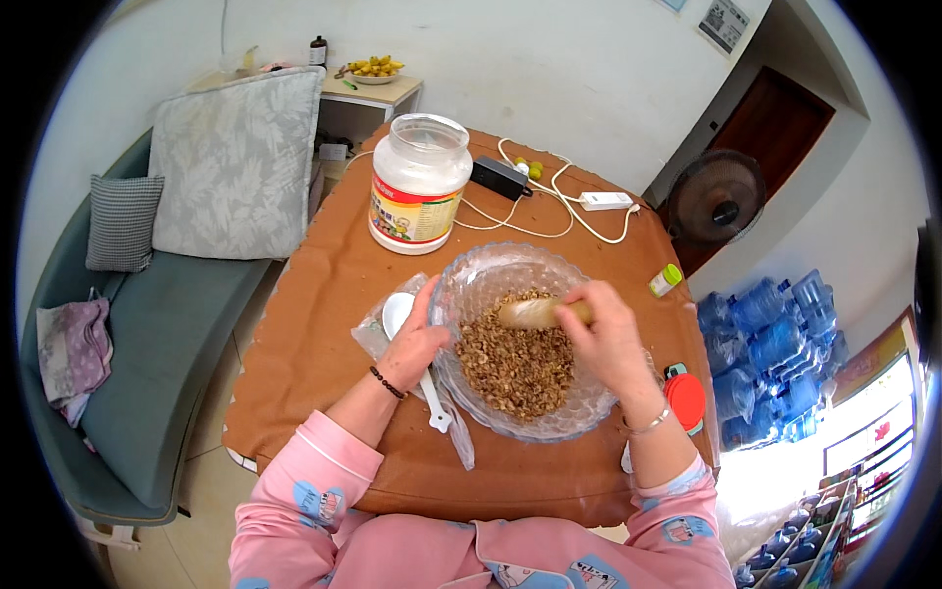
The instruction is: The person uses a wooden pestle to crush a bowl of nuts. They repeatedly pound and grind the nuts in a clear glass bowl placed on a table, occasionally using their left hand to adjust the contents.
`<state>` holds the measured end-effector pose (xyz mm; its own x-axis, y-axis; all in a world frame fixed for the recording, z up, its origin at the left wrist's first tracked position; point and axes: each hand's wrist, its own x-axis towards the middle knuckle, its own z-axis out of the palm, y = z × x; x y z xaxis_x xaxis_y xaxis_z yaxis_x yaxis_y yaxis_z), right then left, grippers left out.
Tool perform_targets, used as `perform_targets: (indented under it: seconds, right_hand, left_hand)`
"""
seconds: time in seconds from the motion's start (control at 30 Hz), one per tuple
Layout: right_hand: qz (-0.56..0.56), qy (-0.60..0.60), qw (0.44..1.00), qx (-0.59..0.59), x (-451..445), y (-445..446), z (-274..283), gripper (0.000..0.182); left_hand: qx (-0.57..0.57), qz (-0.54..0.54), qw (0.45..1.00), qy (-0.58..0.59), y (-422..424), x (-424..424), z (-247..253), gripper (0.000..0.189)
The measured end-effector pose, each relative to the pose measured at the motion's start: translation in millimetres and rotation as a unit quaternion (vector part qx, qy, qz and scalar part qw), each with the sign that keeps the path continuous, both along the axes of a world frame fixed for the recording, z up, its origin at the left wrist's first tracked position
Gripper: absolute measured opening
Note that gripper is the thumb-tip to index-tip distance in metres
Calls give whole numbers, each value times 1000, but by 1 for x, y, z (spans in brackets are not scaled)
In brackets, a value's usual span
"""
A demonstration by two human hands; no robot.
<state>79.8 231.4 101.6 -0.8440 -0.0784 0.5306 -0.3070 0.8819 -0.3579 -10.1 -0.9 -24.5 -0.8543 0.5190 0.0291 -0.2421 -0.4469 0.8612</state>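
A scalloped clear glass bowl [482,272] stands on the brown-covered table, holding a heap of brown crumbled pieces [515,372] that look like chopped nuts. My left hand [413,346] grips the bowl's left rim. In my right hand [607,335] is a light wooden tool [526,314], blurred by motion, its rounded end over the crumbled pieces; whether it touches them I cannot tell. Left of the bowl, a white long-handled spoon [398,309] lies on a clear plastic bag [462,442], partly hidden by my left hand. Behind the bowl stands a large open plastic jar [421,169] of white contents.
A black power adapter [500,177], white cables and a white power strip [606,201] lie at the table's back. To the right are a green-capped container [665,280] and a red-lidded container [685,401]. A green sofa [173,331] is on the left.
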Motion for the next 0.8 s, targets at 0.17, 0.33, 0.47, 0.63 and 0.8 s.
perform_targets:
  seconds: [0.17, 0.33, 0.47, 0.63, 0.8]
  right_hand:
    - [-19, -8, 1000, 13, -13, 9, -7, 19]
    - [-33, -27, 996, -81, -6, -1, 13, 18]
    - [-35, 48, 998, 22, -11, -19, -11, 17]
    - [-34, 29, 998, -44, -22, -3, 1, 19]
    - [-37, 3, 999, -15, -27, -9, -13, 23]
  left_hand:
    - [-20, -18, 1000, 4, 2, -6, -4, 97]
    - [-6, -5, 1000, -4, -1, -3, -3, 97]
    - [-10, -16, 1000, -2, 2, -5, -4, 98]
    - [7, -5, 1000, -11, 0, -3, -4, 97]
    - [9, -9, 1000, -7, 1, -4, -4, 96]
